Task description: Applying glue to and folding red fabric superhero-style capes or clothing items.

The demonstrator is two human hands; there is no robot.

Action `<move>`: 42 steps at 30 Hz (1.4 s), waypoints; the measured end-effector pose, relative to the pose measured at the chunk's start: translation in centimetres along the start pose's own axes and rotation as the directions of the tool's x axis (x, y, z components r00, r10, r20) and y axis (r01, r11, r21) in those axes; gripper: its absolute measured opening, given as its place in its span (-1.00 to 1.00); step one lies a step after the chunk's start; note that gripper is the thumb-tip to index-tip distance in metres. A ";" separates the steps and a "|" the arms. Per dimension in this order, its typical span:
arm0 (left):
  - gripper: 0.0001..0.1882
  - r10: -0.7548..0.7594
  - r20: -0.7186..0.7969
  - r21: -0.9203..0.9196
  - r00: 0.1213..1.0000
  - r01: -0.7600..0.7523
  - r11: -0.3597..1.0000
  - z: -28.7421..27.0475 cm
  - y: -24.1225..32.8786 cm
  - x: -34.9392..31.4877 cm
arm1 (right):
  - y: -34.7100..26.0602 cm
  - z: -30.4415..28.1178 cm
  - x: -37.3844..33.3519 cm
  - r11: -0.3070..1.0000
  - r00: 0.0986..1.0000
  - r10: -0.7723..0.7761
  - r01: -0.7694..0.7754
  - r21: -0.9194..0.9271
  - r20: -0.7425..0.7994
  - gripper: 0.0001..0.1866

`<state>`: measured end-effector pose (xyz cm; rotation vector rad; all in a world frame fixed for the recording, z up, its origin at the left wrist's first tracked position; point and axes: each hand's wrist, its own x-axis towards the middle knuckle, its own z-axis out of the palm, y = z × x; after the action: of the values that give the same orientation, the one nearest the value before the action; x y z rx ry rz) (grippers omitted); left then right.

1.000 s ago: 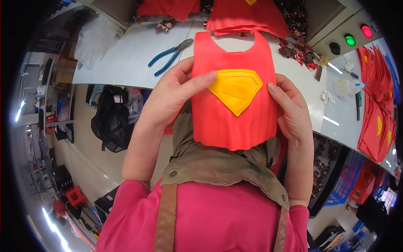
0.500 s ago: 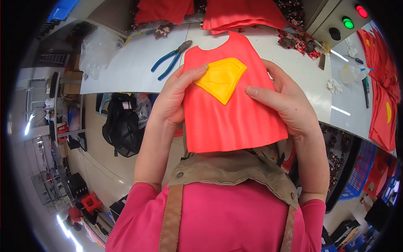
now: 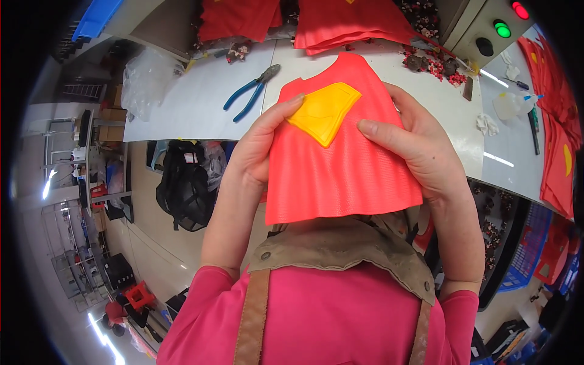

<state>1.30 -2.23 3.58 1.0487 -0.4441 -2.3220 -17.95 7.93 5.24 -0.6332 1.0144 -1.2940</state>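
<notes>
Small red cape held up flat over the bench, both hands on it

Left hand (image 3: 258, 152) and right hand (image 3: 420, 161) grasp the red cape (image 3: 340, 176) by its sides, thumbs pressing near the yellow emblem (image 3: 323, 111), probably to keep it smooth. Below: white worktable (image 3: 194, 103) with blue-handled pliers (image 3: 249, 92) and red fabric stacks (image 3: 347, 21); cluttered workshop floor.

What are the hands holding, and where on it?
Both hold one small red cape: left hand on its left edge, thumb at the yellow emblem; right hand on its right edge.
</notes>
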 end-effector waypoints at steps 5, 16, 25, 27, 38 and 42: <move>-0.62 -0.023 0.048 -0.023 0.999 0.024 0.999 -0.2 0.0 0.3 | -0.1 0.1 -0.1 1.000 1.000 -0.003 0.004 0.023 -0.016 -0.35; -0.58 0.266 0.174 0.350 0.948 -0.312 0.883 1.0 -0.1 -2.2 | 1.9 -3.1 0.0 0.998 0.994 -0.064 0.063 -0.015 -0.090 -0.39; -0.65 0.256 0.283 0.591 0.924 -0.378 0.713 3.0 -0.4 -3.5 | 2.9 -2.3 -1.0 0.511 0.780 -0.625 0.394 -0.764 -0.016 -0.60; -0.66 0.226 0.319 0.618 0.920 -0.383 0.687 3.1 -0.8 -3.3 | 3.0 -1.5 -1.1 0.335 0.701 -0.708 0.447 -0.830 0.092 -0.65; -0.67 0.138 0.365 0.744 0.921 -0.378 0.551 4.0 -0.7 -1.9 | 4.1 -1.3 -1.7 0.516 0.771 -0.636 0.419 -0.747 -0.007 -0.59; -0.67 0.070 0.380 0.739 0.922 -0.348 0.577 4.8 -0.3 -1.8 | 3.9 -1.4 -2.0 0.603 0.824 -0.564 0.370 -0.706 -0.050 -0.57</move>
<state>-1.51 -0.61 7.55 0.8867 -1.7794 -2.0461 -17.24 10.82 1.80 -1.3969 1.6551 -1.4871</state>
